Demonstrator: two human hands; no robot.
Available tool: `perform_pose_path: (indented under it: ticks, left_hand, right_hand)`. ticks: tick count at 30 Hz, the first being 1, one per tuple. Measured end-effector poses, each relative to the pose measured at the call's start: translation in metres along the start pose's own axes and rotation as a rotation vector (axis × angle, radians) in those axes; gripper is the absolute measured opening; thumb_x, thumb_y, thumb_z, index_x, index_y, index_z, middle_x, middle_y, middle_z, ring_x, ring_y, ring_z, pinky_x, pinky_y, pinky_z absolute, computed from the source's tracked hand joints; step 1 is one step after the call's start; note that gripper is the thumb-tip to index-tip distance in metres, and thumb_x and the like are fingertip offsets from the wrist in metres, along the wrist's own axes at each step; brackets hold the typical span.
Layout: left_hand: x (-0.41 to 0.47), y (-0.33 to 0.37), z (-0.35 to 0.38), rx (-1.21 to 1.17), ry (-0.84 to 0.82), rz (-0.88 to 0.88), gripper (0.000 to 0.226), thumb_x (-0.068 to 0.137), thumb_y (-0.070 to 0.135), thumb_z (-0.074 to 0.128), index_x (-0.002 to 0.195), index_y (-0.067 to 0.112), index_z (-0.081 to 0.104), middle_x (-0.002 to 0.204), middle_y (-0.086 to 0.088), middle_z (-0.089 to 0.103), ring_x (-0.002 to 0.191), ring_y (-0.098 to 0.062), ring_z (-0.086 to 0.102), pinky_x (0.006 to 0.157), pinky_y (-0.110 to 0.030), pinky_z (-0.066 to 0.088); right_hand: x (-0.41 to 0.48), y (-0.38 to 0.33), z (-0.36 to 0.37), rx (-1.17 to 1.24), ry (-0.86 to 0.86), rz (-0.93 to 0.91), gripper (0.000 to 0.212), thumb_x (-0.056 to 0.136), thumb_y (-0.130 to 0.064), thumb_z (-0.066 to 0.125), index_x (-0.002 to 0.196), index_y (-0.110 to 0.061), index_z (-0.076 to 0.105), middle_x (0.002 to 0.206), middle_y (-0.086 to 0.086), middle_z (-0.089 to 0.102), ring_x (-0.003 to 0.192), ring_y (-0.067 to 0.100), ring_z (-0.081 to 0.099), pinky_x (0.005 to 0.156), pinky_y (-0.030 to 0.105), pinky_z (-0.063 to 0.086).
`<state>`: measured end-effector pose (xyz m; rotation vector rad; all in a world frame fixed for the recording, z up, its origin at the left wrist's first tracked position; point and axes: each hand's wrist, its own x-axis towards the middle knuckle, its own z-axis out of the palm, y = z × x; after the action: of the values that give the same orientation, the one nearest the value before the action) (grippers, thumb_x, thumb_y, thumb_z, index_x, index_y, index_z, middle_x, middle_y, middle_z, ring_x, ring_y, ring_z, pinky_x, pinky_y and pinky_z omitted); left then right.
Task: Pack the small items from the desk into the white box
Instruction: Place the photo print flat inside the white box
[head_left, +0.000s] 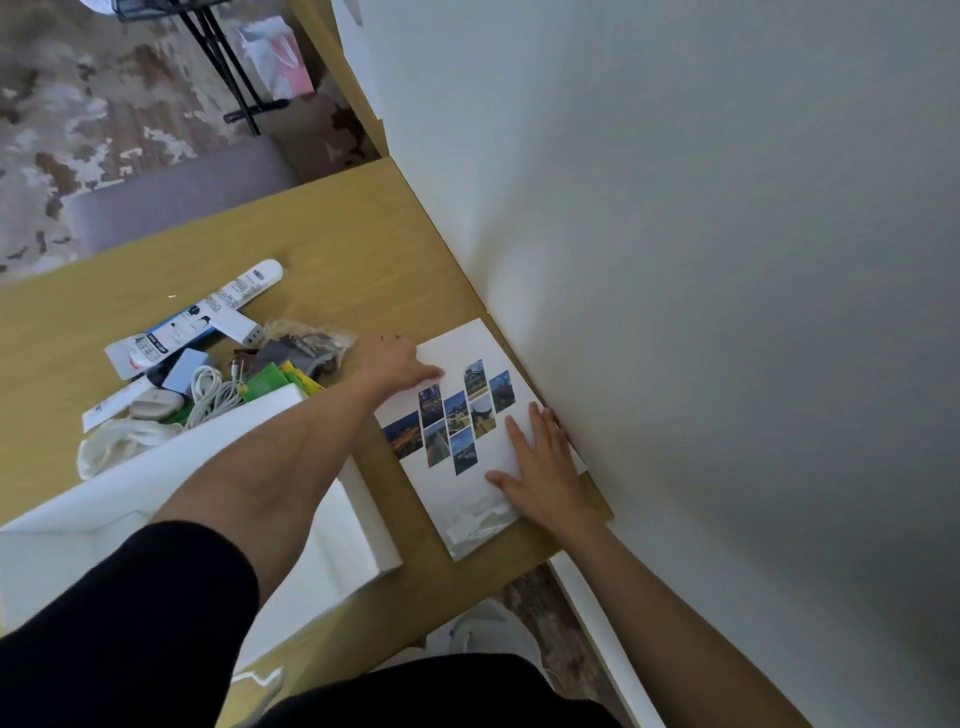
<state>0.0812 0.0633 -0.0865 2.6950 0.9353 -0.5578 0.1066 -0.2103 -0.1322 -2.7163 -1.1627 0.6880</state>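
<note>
A flat white booklet (457, 467) with several small photo prints lies on the wooden desk (337, 249) beside the wall. My right hand (540, 467) rests flat on its right side, fingers spread. My left hand (400, 364) is at its far left edge, thumb on top and fingers hidden beneath. The white box (371, 525) stands open at the lower left, partly hidden by my left forearm. Behind it is a pile of small items: a white tube (249, 283), a blue-and-white packet (171, 332), a coiled white cable (213, 395), green packets (267, 382) and a clear bag (311, 345).
A white wall (675, 260) runs along the desk's right side, tight against the booklet. A grey chair (171, 197) sits beyond the desk's far edge, with black stand legs (228, 78) on the patterned floor behind. White cloth (119, 441) lies by the box.
</note>
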Motion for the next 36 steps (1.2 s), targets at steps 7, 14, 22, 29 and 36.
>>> perform_pose_path:
  ticks: [7,14,22,29,36]
  left_hand:
    - [0.004,0.000,-0.020,-0.137,-0.143,0.034,0.051,0.092,0.049,0.049,0.123,0.008,0.049,0.126,-0.017,0.057,0.111,-0.033,0.054,0.090,-0.040,0.046]
    - [-0.053,-0.010,-0.044,-0.458,-0.041,0.078,0.044,0.096,0.039,0.048,0.130,0.011,0.046,0.133,-0.016,0.054,0.116,-0.032,0.054,0.094,-0.039,0.045]
    - [-0.181,-0.088,-0.099,-1.298,0.271,0.073,0.025,0.086,0.034,0.066,0.093,0.011,0.059,0.093,-0.010,0.072,0.074,-0.024,0.070,0.061,-0.036,0.056]
    - [-0.261,-0.180,-0.097,-1.584,0.507,-0.095,0.019,0.084,0.038,0.066,0.091,0.020,0.061,0.091,-0.007,0.073,0.072,-0.021,0.070,0.055,-0.031,0.056]
    - [-0.321,-0.253,-0.057,-1.219,0.448,-0.281,0.017,0.096,0.027,0.051,0.106,0.015,0.043,0.096,-0.013,0.069,0.075,-0.026,0.069,0.068,-0.047,0.059]
  right_hand:
    - [0.002,0.007,0.003,0.045,0.023,-0.013,0.091,0.083,-0.075,0.040,0.153,-0.032,0.002,0.161,0.001,-0.019,0.147,0.024,-0.018,0.112,0.038,-0.009]
    - [0.017,-0.022,-0.025,0.241,0.183,0.101,0.084,0.083,-0.075,0.042,0.150,-0.030,0.019,0.158,0.004,0.016,0.144,0.027,0.015,0.115,0.048,0.018]
    - [0.033,-0.090,-0.146,0.590,0.447,-0.171,0.050,0.079,-0.078,0.044,0.092,-0.032,0.059,0.081,-0.019,0.063,0.077,-0.001,0.062,0.058,0.009,0.043]
    - [0.053,-0.208,-0.235,0.276,0.161,-0.493,0.042,0.086,-0.053,0.055,0.068,-0.016,0.047,0.062,-0.002,0.050,0.058,0.013,0.047,0.055,0.030,0.034]
    - [0.049,-0.312,-0.180,0.099,-0.082,-0.669,0.032,0.093,-0.041,0.057,0.069,-0.020,0.048,0.065,-0.004,0.053,0.059,0.016,0.049,0.054,0.031,0.031]
